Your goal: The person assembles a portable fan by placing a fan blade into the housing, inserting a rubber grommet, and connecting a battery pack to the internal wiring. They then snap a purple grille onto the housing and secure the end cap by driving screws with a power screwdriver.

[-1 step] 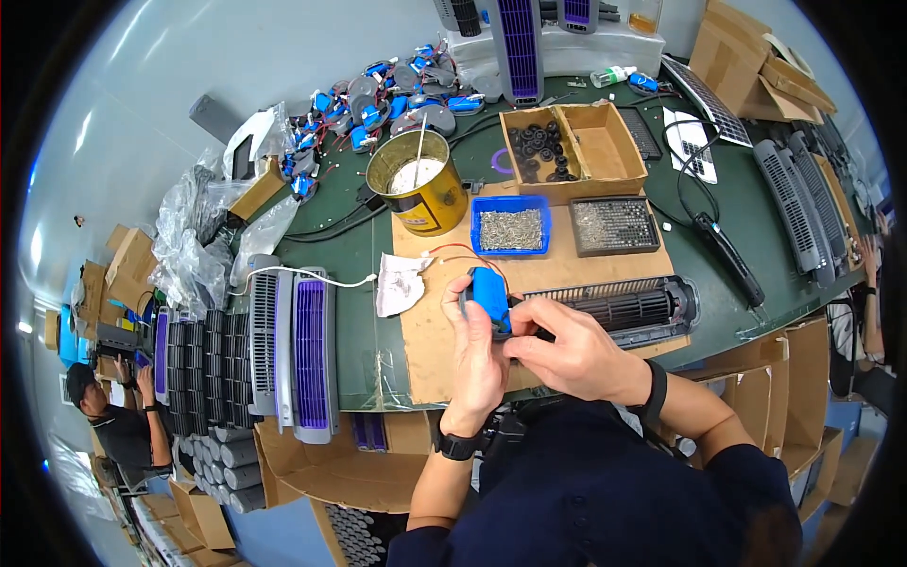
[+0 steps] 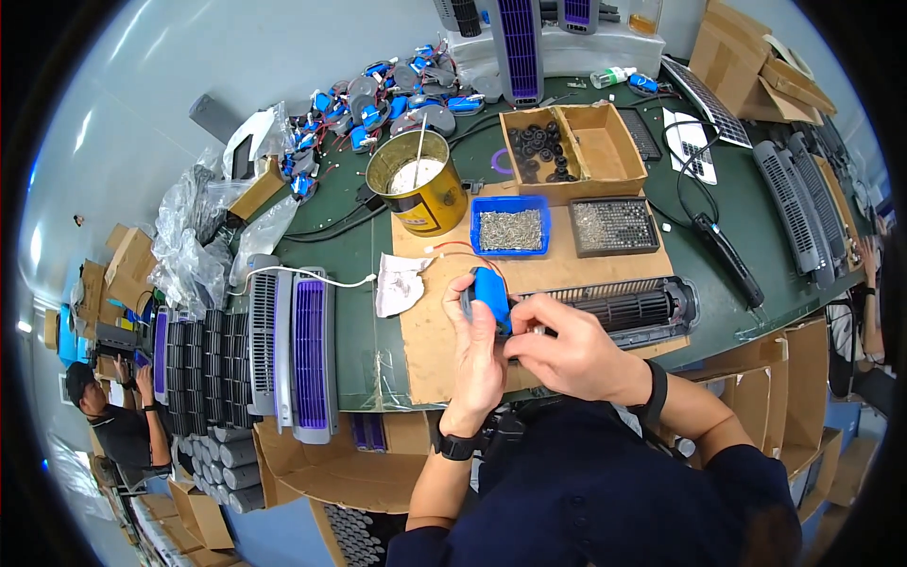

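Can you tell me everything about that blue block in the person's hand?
It's a bright blue block, with a smooth, slightly shiny cover that looks like plastic. A dark grey part shows at its left edge. Thin red wires curve up behind it and off to the left. The left hand holds it a bit tilted over the brown cardboard, thumb across its lower front. The right hand is close at its lower right; I can't tell if it touches.

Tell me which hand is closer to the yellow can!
Left. In the picture, the left hand is below the yellow can, slightly right; the right hand is also below but farther right.
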`<state>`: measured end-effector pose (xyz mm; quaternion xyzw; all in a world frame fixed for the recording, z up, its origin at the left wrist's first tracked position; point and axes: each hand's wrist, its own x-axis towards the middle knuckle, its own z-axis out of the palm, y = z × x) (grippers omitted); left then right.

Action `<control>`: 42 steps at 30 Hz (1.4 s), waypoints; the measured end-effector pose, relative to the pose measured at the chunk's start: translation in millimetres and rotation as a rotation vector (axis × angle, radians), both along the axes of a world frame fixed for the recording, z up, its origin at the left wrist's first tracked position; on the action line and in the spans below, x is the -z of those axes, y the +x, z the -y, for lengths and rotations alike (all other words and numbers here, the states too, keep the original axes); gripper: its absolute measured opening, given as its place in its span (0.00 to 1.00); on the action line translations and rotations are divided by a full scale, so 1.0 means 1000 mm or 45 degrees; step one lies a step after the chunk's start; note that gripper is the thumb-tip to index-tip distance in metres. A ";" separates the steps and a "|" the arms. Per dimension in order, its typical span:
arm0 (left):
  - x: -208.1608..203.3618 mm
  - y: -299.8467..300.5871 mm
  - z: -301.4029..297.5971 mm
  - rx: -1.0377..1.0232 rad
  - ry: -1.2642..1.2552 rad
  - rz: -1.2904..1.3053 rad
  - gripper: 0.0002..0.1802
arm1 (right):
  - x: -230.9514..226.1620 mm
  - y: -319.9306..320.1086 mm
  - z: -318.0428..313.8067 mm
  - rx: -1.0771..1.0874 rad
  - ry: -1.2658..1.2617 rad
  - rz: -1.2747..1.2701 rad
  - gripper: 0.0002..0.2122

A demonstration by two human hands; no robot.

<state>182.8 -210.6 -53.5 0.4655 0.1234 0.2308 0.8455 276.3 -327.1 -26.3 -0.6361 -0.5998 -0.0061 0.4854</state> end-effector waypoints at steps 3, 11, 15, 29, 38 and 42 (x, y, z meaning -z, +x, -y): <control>0.000 -0.004 -0.010 0.055 0.206 -0.112 0.24 | -0.003 0.009 -0.001 0.000 0.056 -0.324 0.08; -0.008 -0.005 -0.022 0.345 -0.136 -0.122 0.33 | 0.005 0.019 0.008 -0.142 -0.021 -0.755 0.12; -0.007 -0.004 -0.019 0.327 0.207 -0.248 0.32 | 0.001 0.014 0.006 0.143 0.043 -0.085 0.08; 0.003 -0.002 -0.015 0.276 -0.138 0.109 0.36 | 0.008 0.005 0.012 -0.030 0.075 -1.212 0.05; 0.003 -0.002 -0.014 0.180 0.192 0.067 0.39 | 0.005 0.012 0.018 -0.294 0.115 -1.537 0.11; -0.002 0.001 -0.011 0.188 -0.049 0.045 0.36 | 0.010 0.008 0.019 -0.062 0.107 -1.134 0.11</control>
